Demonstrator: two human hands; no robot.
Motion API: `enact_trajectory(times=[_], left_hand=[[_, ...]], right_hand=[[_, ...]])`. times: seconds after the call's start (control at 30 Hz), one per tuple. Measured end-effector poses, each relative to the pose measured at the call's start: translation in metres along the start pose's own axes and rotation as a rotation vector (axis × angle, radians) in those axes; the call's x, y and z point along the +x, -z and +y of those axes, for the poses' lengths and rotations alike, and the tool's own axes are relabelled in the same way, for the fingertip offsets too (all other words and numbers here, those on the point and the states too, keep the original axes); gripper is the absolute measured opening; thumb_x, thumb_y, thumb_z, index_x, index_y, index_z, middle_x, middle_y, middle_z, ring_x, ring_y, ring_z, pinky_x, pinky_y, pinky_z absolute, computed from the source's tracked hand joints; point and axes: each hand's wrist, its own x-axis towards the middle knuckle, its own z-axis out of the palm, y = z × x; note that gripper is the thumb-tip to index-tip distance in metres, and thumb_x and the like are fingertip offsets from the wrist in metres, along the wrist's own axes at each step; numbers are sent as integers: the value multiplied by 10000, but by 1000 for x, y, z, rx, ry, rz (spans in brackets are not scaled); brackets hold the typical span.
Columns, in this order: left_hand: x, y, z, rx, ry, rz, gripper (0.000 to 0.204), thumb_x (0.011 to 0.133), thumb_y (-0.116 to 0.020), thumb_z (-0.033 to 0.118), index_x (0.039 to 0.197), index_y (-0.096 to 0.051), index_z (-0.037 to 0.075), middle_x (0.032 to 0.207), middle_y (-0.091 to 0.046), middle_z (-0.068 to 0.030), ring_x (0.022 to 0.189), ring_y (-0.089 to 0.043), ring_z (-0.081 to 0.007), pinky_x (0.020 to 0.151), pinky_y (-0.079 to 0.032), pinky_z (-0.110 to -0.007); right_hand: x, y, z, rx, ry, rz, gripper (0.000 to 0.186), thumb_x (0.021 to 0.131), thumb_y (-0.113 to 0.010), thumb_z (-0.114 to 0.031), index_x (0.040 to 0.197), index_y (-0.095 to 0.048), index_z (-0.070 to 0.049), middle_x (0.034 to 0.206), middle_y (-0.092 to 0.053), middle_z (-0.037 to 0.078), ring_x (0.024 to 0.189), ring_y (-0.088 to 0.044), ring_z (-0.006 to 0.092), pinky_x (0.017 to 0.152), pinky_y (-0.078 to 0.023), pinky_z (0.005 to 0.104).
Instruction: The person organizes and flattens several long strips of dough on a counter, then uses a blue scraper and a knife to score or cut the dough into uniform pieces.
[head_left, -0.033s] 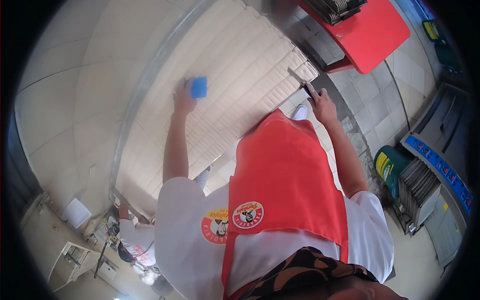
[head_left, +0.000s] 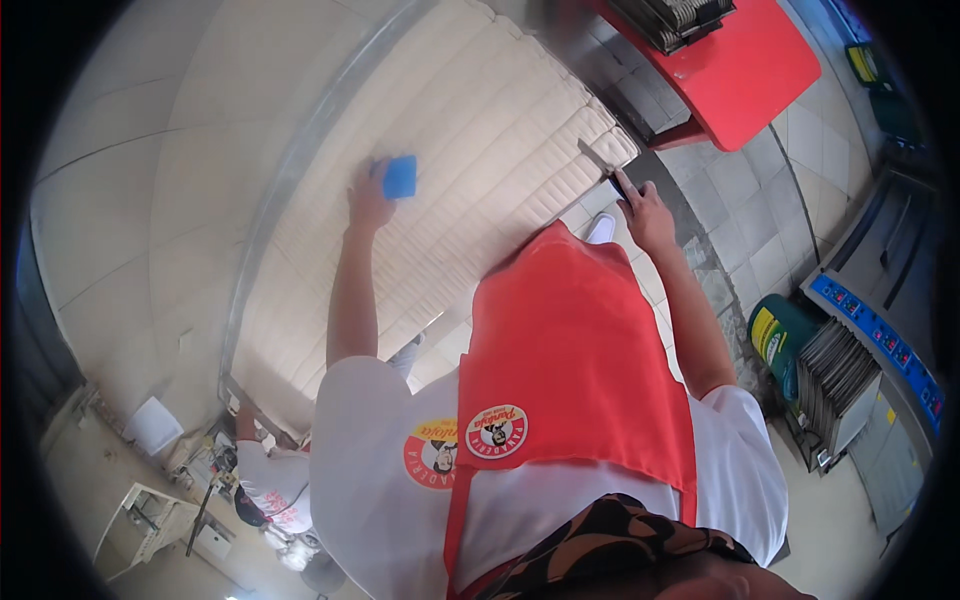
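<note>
A wide sheet of pale dough (head_left: 460,110), marked by long parallel cuts into strips, covers the worktable ahead of me. Over its left part, my left hand (head_left: 370,203) is closed on a flat blue dough scraper (head_left: 400,177) with rounded corners. Farther right, at the near right corner of the dough, my right hand (head_left: 648,215) grips the dark handle of a knife (head_left: 593,155). The knife's blade reaches over the strips' ends; whether it touches them I cannot tell. The fingertips of my left hand are partly hidden and blurred.
A red table (head_left: 745,80) bearing stacked dark trays (head_left: 680,22) stands at the far right. Right of me are a green bin (head_left: 775,335), upright trays (head_left: 840,360) and a machine with a blue control panel (head_left: 880,345). Another person (head_left: 272,485) is at the lower left.
</note>
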Motion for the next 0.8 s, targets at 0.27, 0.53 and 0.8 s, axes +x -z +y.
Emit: enact_trajectory(times=[0.27, 0.53, 0.8], left_hand=[[8, 2, 7, 5, 18, -26, 956, 800, -814, 135, 1609, -349, 342, 1674, -312, -99, 1513, -336, -408, 1181, -316, -685], [-5, -12, 10, 26, -96, 39, 954, 808, -783, 97, 1617, -321, 302, 1653, -347, -74, 1490, -387, -368, 1185, -315, -678], [0, 17, 12, -2, -240, 55, 766, 855, -744, 156, 1549, -431, 236, 1543, -487, -96, 1372, -512, -345, 1156, -366, -613]], right_hand=[[62, 11, -46, 75, 90, 86, 642, 1023, -600, -305, 1616, -360, -359, 1122, -574, 173, 955, -688, 374, 807, -577, 510], [81, 9, -47, 62, 111, 32, 661, 1019, -602, -258, 1622, -345, -350, 1201, -587, 202, 1002, -700, 395, 825, -587, 509], [97, 46, -80, 296, 201, 124, 646, 1006, -656, -262, 1602, -409, -279, 1143, -597, 185, 959, -661, 387, 824, -544, 492]])
